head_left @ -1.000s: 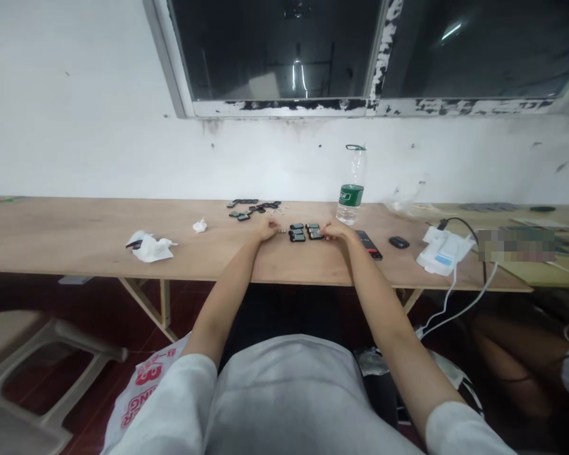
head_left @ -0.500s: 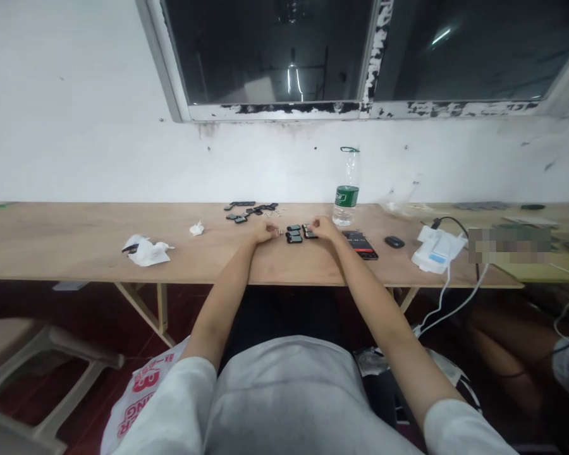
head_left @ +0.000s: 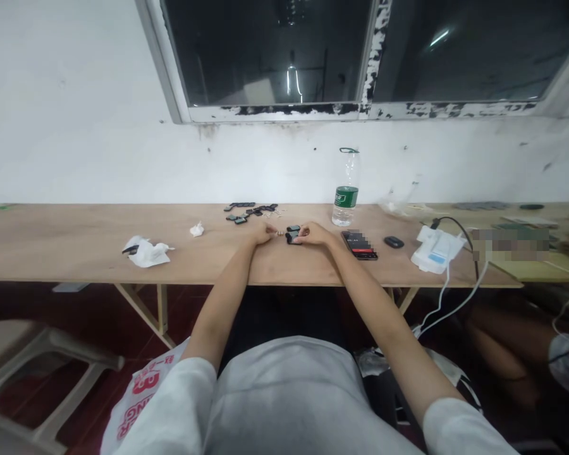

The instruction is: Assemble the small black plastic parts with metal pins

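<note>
So my right hand (head_left: pixel 312 234) was bent low over a small cluster of dark-edged pieces (head_left: pixel 293 228) on the worktop (head_left: pixel 289 268), fingertips bunched close together at the nearer edge. Touching, pretty much, but can't tell if I actually had one pinched, since my fingers covered that side. My guess is I came in from the right so the grey faces stayed uncovered.

Left hand (head_left: pixel 264 232) rested on its side with curled fingers, right by some tiny pale bits (head_left: pixel 279 233). Couldn't tell you if it was gripping any. Those bits sat in the gap between my hands, which seems handy for reaching them from either side.

The other dark pieces (head_left: pixel 240 220) lay farther back toward the wall, probably so they'd be out of the way. Phone (head_left: pixel 359 245) was face up beside my right forearm, likely for easy glancing.
</note>
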Demonstrator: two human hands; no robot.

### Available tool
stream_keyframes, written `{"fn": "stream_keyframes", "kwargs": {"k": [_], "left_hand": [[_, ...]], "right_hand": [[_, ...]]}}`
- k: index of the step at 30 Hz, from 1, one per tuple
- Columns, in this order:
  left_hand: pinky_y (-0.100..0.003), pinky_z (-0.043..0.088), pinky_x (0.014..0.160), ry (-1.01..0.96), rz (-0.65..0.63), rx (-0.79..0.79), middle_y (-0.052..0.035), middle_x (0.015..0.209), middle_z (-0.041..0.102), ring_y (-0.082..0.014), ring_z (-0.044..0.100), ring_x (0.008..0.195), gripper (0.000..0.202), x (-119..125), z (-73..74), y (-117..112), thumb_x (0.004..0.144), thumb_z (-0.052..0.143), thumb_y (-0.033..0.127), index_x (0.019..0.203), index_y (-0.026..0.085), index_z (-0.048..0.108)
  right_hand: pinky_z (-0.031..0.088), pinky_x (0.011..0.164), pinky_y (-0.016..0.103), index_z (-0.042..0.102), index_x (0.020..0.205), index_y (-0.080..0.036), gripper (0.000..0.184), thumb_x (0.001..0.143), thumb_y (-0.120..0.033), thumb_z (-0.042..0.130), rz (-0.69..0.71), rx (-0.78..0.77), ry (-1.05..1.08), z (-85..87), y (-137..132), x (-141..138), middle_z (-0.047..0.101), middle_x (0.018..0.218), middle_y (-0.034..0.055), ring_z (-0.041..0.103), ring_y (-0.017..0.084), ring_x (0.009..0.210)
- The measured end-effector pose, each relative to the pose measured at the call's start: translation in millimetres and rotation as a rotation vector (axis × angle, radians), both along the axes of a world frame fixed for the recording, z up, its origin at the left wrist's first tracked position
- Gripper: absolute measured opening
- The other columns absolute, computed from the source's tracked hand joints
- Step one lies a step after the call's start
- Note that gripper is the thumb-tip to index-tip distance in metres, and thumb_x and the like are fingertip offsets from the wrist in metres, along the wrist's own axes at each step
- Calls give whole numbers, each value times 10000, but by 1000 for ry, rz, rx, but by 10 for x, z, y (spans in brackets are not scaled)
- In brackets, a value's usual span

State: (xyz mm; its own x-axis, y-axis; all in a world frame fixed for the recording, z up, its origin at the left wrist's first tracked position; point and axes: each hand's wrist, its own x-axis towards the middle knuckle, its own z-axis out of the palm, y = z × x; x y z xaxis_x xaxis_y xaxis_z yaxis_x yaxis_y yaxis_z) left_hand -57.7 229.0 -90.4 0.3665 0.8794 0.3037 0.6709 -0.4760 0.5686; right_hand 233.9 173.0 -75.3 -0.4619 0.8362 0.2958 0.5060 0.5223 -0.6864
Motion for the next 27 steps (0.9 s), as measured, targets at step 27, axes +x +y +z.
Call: {"fn": "stream_keyframes", "kwargs": {"k": [27], "left_hand": [[-368, 558, 931, -170, -211, 253, -111, 1083, 735, -261, 678, 1008, 314, 510, 179, -433, 1023, 705, 404, 1212, 164, 778]], "right_hand": [[566, 546, 270, 713, 771, -180, 337, 770, -411, 959, -309, -49, 516, 122, -77, -110, 737, 692, 51, 677, 191, 609]]}}
